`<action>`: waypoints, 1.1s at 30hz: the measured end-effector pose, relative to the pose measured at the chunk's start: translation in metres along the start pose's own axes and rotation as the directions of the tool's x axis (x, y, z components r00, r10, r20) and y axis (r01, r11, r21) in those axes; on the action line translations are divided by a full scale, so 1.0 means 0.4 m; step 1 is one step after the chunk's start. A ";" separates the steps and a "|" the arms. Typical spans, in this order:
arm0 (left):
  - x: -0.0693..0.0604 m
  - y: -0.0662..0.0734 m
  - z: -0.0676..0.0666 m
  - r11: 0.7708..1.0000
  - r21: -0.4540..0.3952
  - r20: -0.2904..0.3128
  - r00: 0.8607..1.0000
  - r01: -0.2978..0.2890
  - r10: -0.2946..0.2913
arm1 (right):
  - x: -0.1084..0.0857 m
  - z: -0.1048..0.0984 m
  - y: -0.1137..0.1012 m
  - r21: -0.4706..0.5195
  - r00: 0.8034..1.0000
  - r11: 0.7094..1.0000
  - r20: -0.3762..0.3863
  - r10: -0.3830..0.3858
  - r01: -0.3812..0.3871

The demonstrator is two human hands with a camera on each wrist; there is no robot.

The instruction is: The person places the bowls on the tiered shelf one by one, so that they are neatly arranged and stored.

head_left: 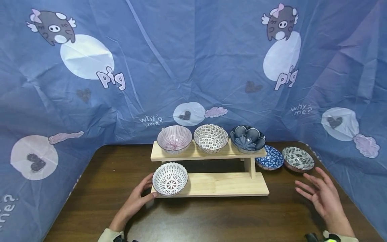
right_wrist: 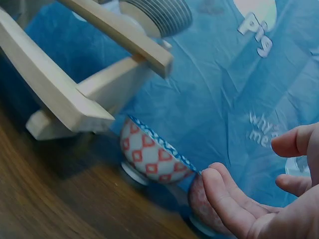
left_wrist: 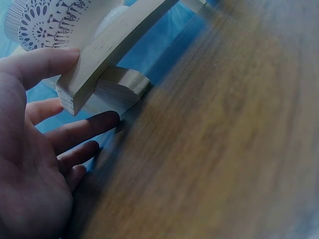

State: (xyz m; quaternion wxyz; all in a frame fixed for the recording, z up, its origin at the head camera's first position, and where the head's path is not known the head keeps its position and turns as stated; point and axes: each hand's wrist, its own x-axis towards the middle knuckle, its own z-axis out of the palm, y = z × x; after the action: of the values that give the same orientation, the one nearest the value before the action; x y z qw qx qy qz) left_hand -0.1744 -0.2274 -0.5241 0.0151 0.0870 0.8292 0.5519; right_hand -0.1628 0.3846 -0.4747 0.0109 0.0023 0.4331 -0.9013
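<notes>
I seem to be shelving bowls (head_left: 170, 178): left hand (head_left: 136, 197), loose-fingered, touches the wooden stand (head_left: 222, 184); empty right hand (head_left: 325, 198), fingers spread, likely must grasp the leafy bowl (head_left: 298, 159).

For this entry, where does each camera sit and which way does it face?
Head: on the person's head, looking forward and down at the wooden stand; left hand and right hand show.
Left wrist: on that wrist, looking at the stand's left end and tabletop; left hand shows.
Right wrist: on that wrist, looking at the stand's right end and the blue-lined bowl; right hand shows.
Shared: head and right wrist both show that bowl.
</notes>
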 end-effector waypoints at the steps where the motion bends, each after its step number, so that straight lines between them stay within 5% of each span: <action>1: 0.001 0.000 0.000 1.000 0.002 0.001 1.000 -0.001 0.001 | 0.002 -0.007 -0.004 -0.001 1.000 1.000 -0.021 0.002 -0.002; 14: 0.003 0.002 0.001 1.000 -0.001 -0.004 1.000 0.000 0.000 | 0.061 -0.040 -0.035 -0.199 0.947 0.969 -0.310 0.082 -0.148; 26: 0.002 0.006 0.002 1.000 -0.007 0.005 1.000 0.009 -0.009 | 0.103 -0.065 -0.011 -0.138 0.921 0.970 -0.363 0.139 -0.201; 33: -0.002 0.007 0.000 1.000 0.012 -0.001 1.000 0.007 -0.007 | 0.119 -0.071 -0.001 -0.104 0.935 0.980 -0.330 0.129 -0.172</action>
State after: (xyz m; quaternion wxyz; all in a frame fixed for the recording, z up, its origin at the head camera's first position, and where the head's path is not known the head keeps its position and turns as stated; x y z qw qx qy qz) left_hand -0.1731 -0.2268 -0.5218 0.0160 0.0839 0.8327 0.5471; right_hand -0.2108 0.4061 -0.4926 0.0092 0.1818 0.4858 -0.8549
